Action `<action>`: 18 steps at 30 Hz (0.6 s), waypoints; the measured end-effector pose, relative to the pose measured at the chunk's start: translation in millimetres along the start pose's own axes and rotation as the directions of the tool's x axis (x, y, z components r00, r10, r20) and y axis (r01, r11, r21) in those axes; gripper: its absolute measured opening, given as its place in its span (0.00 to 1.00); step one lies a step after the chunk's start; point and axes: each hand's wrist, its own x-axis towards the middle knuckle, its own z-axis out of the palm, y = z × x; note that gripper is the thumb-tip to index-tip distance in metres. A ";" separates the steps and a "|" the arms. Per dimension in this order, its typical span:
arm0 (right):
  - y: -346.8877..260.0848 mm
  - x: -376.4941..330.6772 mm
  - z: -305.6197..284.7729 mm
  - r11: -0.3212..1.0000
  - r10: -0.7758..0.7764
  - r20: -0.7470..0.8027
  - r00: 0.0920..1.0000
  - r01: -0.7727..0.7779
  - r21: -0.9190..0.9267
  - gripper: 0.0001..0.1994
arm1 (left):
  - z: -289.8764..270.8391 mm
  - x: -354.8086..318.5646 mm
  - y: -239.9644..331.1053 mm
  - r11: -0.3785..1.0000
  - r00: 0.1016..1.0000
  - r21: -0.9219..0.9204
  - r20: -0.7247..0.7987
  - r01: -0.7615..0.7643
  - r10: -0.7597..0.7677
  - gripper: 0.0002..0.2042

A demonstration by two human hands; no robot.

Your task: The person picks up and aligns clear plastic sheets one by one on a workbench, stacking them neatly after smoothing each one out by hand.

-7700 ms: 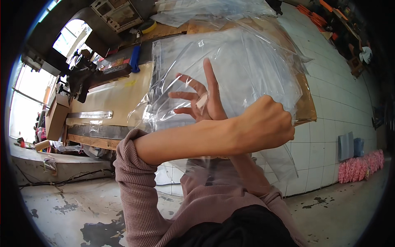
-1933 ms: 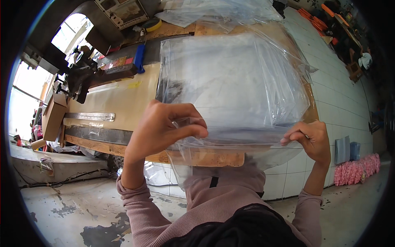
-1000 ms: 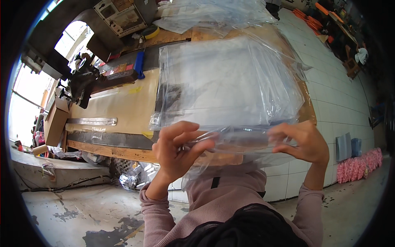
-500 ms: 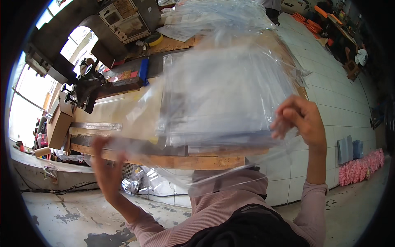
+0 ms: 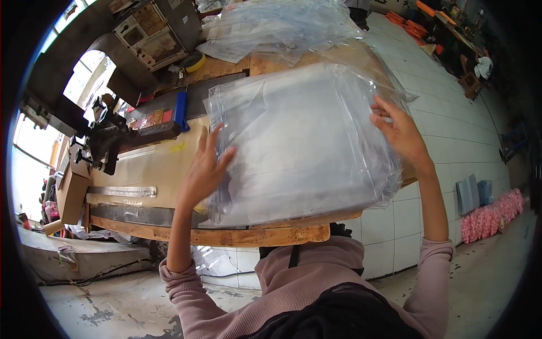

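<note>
A stack of clear plastic sheets (image 5: 293, 147), perhaps bags, lies on the wooden worktable (image 5: 271, 234) in front of me. Its edges are uneven, and a fold shows at the upper left. My left hand (image 5: 206, 169) is at the stack's left edge, open, fingers and thumb spread. At the upper right edge, my right hand (image 5: 400, 133) rests with fingers slightly bent and apart, nothing visibly gripped. Whether the fingertips press on the plastic is hard to tell.
To the left stands a dark machine (image 5: 107, 135) with a blue piece (image 5: 180, 111) beside it. A clear ruler (image 5: 122, 191) lies near the table's front. Yellow tape (image 5: 193, 61) and a heap of plastic (image 5: 276, 25) are farther back. Pink bundles (image 5: 492, 216) sit on the floor at right.
The loose, blurred clear sheet held between my hands has come down onto the stack. Both hands have moved forward to its sides, and the fingers of my right hand have loosened.
</note>
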 end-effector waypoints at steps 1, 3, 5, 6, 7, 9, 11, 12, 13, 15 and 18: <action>3.1 4.4 -1.9 0.992 -0.058 -0.016 0.998 0.056 -0.115 0.29 | 3.9 9.1 -12.4 0.994 1.000 -0.108 -0.006 0.001 -0.002 0.28; 8.3 18.1 -4.1 0.978 -0.029 -0.063 0.998 0.015 -0.210 0.33 | 11.3 25.1 -32.5 0.949 1.000 -0.316 -0.022 0.006 -0.014 0.29; 15.4 28.3 -6.2 0.982 0.021 -0.076 0.997 -0.035 -0.184 0.35 | 17.5 29.5 -38.9 0.937 0.997 -0.344 -0.063 -0.059 0.040 0.30; 23.3 32.5 -8.0 0.991 0.062 -0.062 0.996 -0.068 -0.113 0.36 | 21.6 28.6 -36.2 0.939 0.994 -0.333 -0.085 -0.089 0.064 0.30; 31.9 35.5 -9.6 0.994 0.101 -0.046 0.994 -0.103 -0.043 0.37 | 25.6 29.0 -35.2 0.940 0.990 -0.321 -0.106 -0.120 0.090 0.31; 50.7 37.3 -8.5 0.946 0.189 0.013 0.982 -0.185 0.265 0.39 | 37.8 34.3 -43.2 0.727 0.989 -0.672 -0.135 -0.142 0.069 0.32; 60.1 34.4 -11.8 0.831 0.237 0.074 0.969 -0.241 0.502 0.40 | 43.1 38.0 -38.3 0.583 0.991 -0.804 -0.132 -0.117 0.017 0.33; 44.9 33.2 -11.8 0.773 0.246 0.101 0.964 -0.258 0.580 0.41 | 48.5 40.4 -39.1 0.537 0.992 -0.836 -0.129 -0.112 0.006 0.34; 36.5 32.8 -11.9 0.707 0.253 0.129 0.959 -0.274 0.652 0.42 | 56.4 44.0 -36.8 0.490 0.992 -0.865 -0.125 -0.107 -0.004 0.35; 47.7 32.6 -13.0 0.880 0.178 0.066 0.982 -0.189 0.435 0.43 | 70.5 51.0 -16.0 0.375 0.997 -0.927 -0.055 -0.033 -0.048 0.36; 56.6 27.3 -16.8 0.966 0.151 0.027 0.988 -0.153 0.208 0.42 | 72.4 62.4 3.5 0.573 0.997 -0.816 -0.072 -0.076 0.029 0.36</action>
